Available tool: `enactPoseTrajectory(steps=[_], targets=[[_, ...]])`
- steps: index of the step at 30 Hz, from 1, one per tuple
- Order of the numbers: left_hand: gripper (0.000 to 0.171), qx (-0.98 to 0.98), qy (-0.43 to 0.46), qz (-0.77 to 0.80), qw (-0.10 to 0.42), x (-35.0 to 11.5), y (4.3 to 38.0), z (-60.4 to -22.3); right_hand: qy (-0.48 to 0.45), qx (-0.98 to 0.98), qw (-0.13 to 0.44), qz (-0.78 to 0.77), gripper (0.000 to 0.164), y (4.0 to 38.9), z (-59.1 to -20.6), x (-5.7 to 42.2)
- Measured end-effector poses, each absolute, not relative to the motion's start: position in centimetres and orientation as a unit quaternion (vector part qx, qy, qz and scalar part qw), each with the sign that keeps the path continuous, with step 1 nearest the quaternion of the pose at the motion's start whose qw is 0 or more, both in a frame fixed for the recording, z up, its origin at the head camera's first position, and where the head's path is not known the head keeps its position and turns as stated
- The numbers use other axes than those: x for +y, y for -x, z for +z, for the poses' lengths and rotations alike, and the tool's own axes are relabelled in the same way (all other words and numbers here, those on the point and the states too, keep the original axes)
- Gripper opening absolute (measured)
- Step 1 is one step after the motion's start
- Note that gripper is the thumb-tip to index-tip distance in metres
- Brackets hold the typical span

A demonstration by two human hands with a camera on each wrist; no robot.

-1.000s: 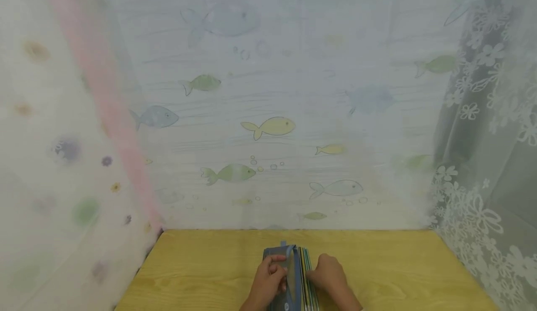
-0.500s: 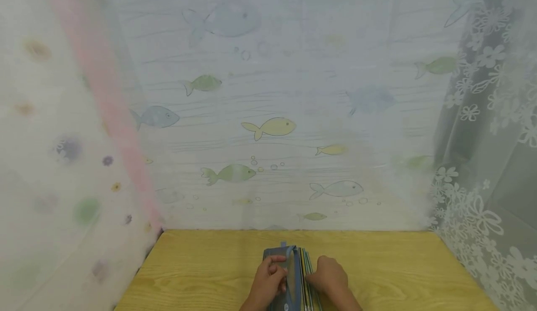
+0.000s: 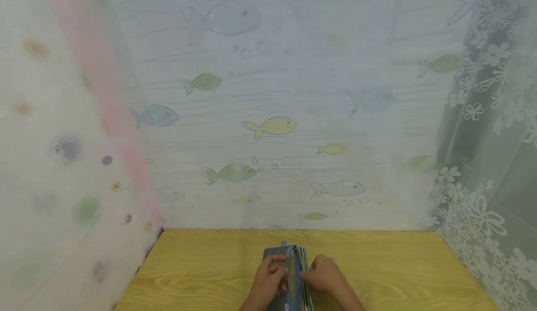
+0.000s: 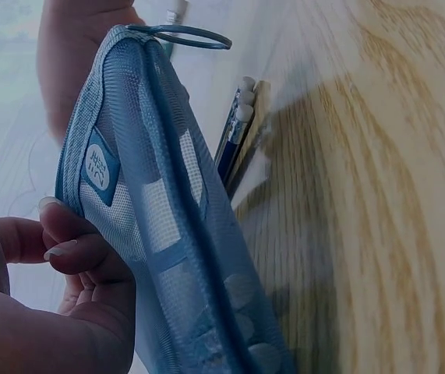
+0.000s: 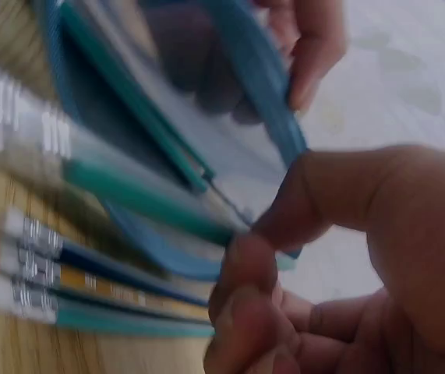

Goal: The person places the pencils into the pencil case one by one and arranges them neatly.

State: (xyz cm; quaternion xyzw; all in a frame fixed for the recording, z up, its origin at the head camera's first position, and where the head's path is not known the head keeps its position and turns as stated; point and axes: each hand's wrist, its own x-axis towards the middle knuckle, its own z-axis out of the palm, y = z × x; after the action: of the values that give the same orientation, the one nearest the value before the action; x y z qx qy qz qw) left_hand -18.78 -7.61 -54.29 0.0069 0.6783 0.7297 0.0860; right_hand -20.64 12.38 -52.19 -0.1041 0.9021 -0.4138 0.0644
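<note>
A blue mesh pencil case (image 4: 148, 195) with a zipper lies on the table, its mouth held open. My left hand (image 3: 267, 280) pinches the case's edge between thumb and fingers. At the mouth's right side, my right hand (image 3: 327, 276) pinches a green pencil (image 5: 156, 199) with a white eraser end between thumb and forefinger. That pencil lies across the opening in the right wrist view, blurred. Inside the case shows another green pencil (image 5: 132, 97). Beside the case lie several eraser-tipped pencils (image 5: 121, 290), blue, yellow and green.
The wood-grain table (image 3: 201, 264) runs back to a pale fish-print curtain (image 3: 277, 162). A flower-patterned curtain (image 3: 63, 162) hangs at the left, and a sheer lace one (image 3: 478, 199) at the right. A zipper pull loop (image 4: 195, 35) sticks out from the case's end.
My right hand has shifted slightly left, bringing the pencil from the outer side of the row to the case's mouth. The left hand and the case have stayed in place.
</note>
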Motion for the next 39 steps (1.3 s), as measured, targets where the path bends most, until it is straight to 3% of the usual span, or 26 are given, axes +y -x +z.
enactPoseTrajectory(steps=[4,14,24,39], targets=[[0.038,0.679,-0.006,0.730,0.081,-7.5,18.8,-54.0,0.119,0.877,0.114,-0.452,0.042,20.6,-51.5,12.2],[0.037,0.689,-0.017,0.719,0.087,-7.8,18.5,-54.4,0.114,0.842,0.169,-0.500,0.037,20.6,-51.9,11.8],[0.036,0.678,-0.024,0.729,0.091,-7.8,18.4,-54.3,0.115,0.830,0.158,-0.522,0.024,20.7,-52.2,11.6],[0.037,0.680,-0.030,0.727,0.088,-7.8,18.5,-53.9,0.107,0.822,0.154,-0.537,0.023,21.0,-52.5,11.3]])
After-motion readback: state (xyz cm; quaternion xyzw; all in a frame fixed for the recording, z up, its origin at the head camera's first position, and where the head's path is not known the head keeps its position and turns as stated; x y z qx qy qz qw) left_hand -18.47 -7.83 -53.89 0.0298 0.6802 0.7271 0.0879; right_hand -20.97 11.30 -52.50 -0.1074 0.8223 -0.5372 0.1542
